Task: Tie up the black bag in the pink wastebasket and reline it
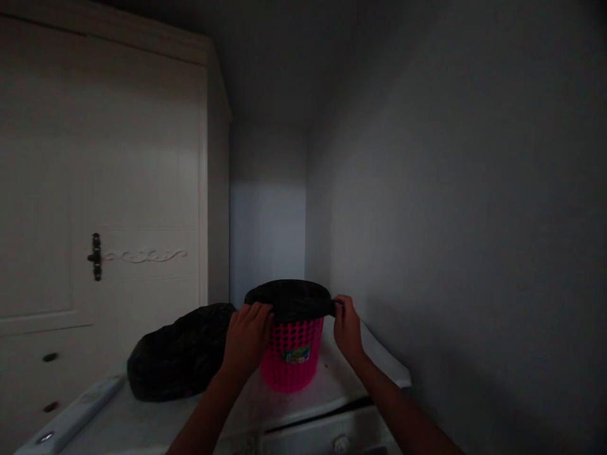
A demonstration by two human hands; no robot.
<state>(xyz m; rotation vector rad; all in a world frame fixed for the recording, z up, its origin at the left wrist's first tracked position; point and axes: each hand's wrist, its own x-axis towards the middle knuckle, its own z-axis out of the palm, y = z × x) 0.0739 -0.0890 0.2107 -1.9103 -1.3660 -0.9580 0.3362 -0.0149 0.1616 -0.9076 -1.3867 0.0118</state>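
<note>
A pink perforated basket (291,370) with a small label stands upright on a white cabinet top. A black plastic bag (294,303) lines it, its edge folded over the rim. At the basket's left side my left hand (248,335) is closed on the bag's edge. My right hand (348,325) pinches the bag at the right of the rim, pulling a bit of it out sideways. Left of the basket lies a full-looking black bag (177,354), partly behind my left hand.
The white cabinet top (142,423) has a drawer (317,436) with a knob below its front edge. A tall white wardrobe (147,189) stands at the left, and a grey wall (465,221) rises on the right.
</note>
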